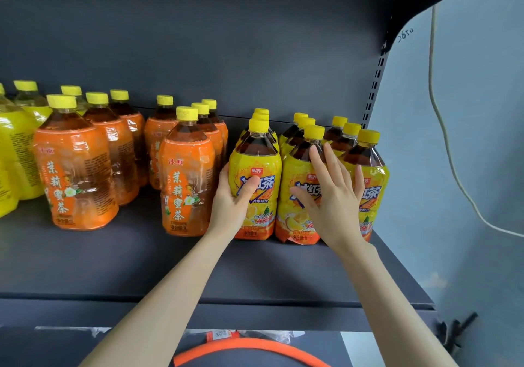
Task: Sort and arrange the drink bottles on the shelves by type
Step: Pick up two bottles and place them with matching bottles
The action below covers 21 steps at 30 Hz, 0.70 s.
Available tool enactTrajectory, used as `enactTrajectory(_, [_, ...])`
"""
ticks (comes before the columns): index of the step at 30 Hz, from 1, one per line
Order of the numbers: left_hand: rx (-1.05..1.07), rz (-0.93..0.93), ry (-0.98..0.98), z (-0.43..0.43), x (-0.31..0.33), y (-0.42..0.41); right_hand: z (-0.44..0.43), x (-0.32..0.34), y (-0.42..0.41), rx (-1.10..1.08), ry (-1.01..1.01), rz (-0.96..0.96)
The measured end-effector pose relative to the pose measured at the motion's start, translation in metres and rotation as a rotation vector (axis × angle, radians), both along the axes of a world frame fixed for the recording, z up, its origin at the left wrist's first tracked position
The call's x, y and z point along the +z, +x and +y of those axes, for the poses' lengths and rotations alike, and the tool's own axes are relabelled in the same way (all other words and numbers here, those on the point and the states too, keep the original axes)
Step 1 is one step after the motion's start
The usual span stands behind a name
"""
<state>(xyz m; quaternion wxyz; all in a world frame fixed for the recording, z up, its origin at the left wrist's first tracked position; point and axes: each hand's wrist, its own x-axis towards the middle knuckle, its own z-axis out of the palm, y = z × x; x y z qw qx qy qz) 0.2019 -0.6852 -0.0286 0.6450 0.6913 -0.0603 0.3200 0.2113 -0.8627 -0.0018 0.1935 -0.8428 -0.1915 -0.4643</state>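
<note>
The upright iced-tea bottle (265,162) stands at the front of the shelf (113,253), just right of the orange ones (187,185), the left hand (232,199) curled round its left side, the right hand (331,193) flat against the neighbouring bottles (297,168) on its right.

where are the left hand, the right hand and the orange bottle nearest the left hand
left hand (230,208): head view, palm below the thumb, gripping a yellow bottle (255,159)
right hand (331,199): head view, back of the hand
orange bottle (184,188): head view, middle of its label
</note>
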Motion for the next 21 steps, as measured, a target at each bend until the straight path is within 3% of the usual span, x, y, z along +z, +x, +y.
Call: enactTrajectory(21, [0.039, 0.011, 0.038, 0.0014, -0.0005, 0.0045, 0.0005, -0.0025, 0.0011, 0.009, -0.007, 0.022])
